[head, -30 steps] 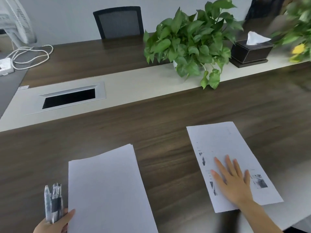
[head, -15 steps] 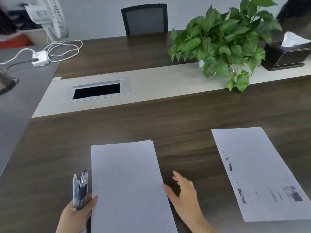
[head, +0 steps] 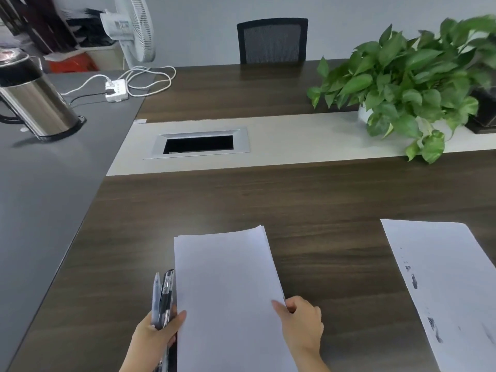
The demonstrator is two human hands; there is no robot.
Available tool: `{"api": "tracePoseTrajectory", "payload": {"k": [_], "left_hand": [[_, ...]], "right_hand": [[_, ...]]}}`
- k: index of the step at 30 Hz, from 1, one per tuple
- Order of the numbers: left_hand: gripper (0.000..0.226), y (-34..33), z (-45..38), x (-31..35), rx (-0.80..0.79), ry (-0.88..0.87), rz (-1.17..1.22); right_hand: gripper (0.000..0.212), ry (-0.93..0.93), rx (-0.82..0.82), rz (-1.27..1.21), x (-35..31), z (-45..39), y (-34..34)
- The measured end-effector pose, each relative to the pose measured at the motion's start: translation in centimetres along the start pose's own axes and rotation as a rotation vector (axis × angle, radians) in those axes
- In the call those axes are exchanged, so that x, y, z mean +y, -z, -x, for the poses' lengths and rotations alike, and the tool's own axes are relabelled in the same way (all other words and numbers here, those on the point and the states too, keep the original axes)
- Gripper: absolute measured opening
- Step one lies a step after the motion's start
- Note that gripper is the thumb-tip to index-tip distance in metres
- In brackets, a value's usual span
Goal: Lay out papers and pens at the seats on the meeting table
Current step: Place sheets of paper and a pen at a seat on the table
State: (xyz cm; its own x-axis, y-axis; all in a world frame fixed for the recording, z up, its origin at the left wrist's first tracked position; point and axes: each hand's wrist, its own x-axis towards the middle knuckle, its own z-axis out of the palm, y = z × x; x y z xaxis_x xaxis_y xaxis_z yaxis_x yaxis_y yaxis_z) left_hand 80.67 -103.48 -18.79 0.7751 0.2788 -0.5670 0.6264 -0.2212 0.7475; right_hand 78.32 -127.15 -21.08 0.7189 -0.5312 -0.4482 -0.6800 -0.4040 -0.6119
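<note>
From the head camera, the right hand (head: pixel 302 322) has left the printed sheet (head: pixel 445 288), which it pressed flat a second ago, and now pinches the right edge of the paper stack (head: pixel 228 296) between thumb and curled fingers. The sheet lies alone on the dark wooden table (head: pixel 268 200), well to the right of the stack, so that seat looks served with paper but has no pen beside it. The left hand (head: pixel 158 334) grips the pens (head: pixel 162 296) against the stack's left edge. The next sheet is probably about to be peeled off.

The view has swung left: a pale strip holds a cable hatch (head: pixel 198 144) and a leafy plant (head: pixel 408 87); a chair (head: pixel 272 40) stands at the far side, with a steel kettle (head: pixel 35 100), power strip (head: pixel 116 89) and fan (head: pixel 134 25) to the left.
</note>
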Motion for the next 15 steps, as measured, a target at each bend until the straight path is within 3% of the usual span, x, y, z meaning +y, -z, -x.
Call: {"api": "tracePoseTrajectory", "payload": {"k": [4,10,13,15], "left_hand": [[0.022,0.1,-0.4,-0.1,0.027,0.017,-0.050],[0.029,-0.1,-1.3,-0.1,0.032,0.027,-0.109],[0.013,-0.3,-1.4,0.5,0.003,-0.035,-0.130],[0.067,-0.6,-2.7,0.5,-0.001,-0.017,-0.135]], "right_hand": [[0.043,0.075,0.021,0.021,0.5,0.2,-0.3],[0.024,0.112,0.082,-0.121,1.9,-0.5,1.4],[0.016,0.038,0.174,-0.168,3.6,-2.6,5.6],[0.015,0.009,0.262,-0.157,5.2,-4.4,8.5]]}}
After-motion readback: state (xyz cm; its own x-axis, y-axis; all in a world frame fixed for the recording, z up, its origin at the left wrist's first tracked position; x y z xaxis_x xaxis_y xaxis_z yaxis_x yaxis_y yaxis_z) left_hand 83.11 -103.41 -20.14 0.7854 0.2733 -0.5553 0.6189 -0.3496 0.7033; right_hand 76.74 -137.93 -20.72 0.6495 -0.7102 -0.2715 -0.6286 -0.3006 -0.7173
